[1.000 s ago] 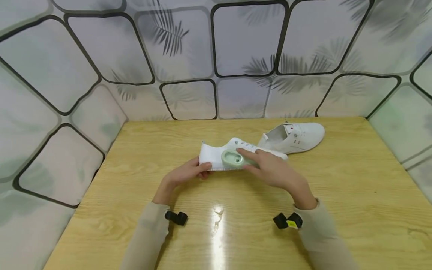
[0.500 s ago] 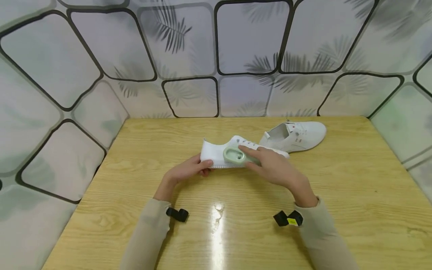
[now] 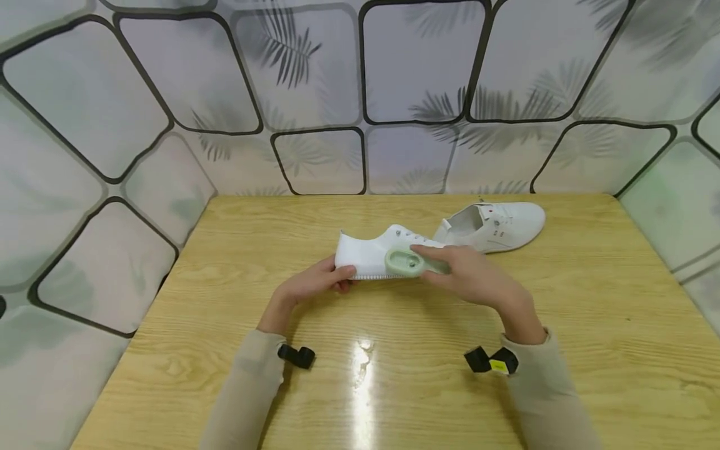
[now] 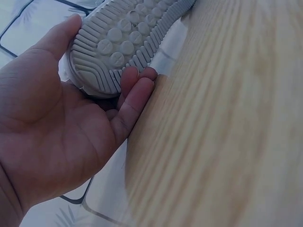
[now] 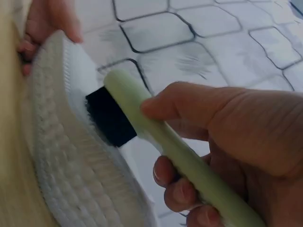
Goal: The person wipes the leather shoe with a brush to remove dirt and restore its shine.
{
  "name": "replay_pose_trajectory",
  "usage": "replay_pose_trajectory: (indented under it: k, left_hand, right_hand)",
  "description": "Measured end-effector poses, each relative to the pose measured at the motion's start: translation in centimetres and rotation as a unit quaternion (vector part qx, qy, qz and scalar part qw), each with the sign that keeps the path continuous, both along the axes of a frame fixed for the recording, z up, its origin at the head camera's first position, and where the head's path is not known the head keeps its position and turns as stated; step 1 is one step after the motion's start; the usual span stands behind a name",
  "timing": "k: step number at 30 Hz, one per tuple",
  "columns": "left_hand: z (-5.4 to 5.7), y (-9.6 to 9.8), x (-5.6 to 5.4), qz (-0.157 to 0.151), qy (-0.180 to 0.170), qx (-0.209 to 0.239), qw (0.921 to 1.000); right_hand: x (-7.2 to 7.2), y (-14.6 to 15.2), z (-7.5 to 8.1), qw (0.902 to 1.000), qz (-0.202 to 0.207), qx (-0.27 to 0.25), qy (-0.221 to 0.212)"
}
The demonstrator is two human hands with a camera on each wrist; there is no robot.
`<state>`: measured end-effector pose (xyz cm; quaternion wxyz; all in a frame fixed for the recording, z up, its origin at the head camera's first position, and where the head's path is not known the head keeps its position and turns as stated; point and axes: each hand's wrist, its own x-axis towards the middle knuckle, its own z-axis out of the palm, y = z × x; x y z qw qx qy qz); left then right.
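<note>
While the heel of a white shoe (image 3: 357,255) is gripped by the left hand (image 3: 311,285), a pale green brush (image 3: 406,263) is held by the right hand (image 3: 475,276). From the left wrist, the patterned sole (image 4: 125,40) is seen between the digits, the thumb being placed at one edge of the heel and the curled fingers at the other. The toe is pointed rightward, away from those fingers, and is partly hidden by the right hand. The brush's handle (image 5: 199,172) is clasped by the right fingers, and its dark bristles (image 5: 110,117) are set against the shoe's side, just beyond the fingertips. Behind, a second white shoe (image 3: 512,228) is seen resting on the wooden table (image 3: 619,350).
</note>
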<state>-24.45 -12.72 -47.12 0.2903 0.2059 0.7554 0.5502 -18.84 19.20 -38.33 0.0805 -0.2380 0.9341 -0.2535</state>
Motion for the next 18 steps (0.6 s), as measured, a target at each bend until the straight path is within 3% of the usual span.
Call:
replay_pose_trajectory:
  k: [5,11,18]
  left_hand:
    - [-0.1,-0.1,0.1,0.008,-0.004,0.007,0.9999]
    - [-0.3,0.0,0.2,0.011,-0.003,0.003,0.9999]
    - [-0.3,0.1,0.0,0.009,-0.003,-0.004,0.9999]
  right_hand:
    - [-0.3,0.6,0.1,0.9981,-0.051,0.02,0.028]
    - [-0.6,-0.3,-0.2,0.9998,0.015,-0.009,-0.014]
    - [-0.4,1.2,0.2,0.9985,-0.054,-0.005,0.003]
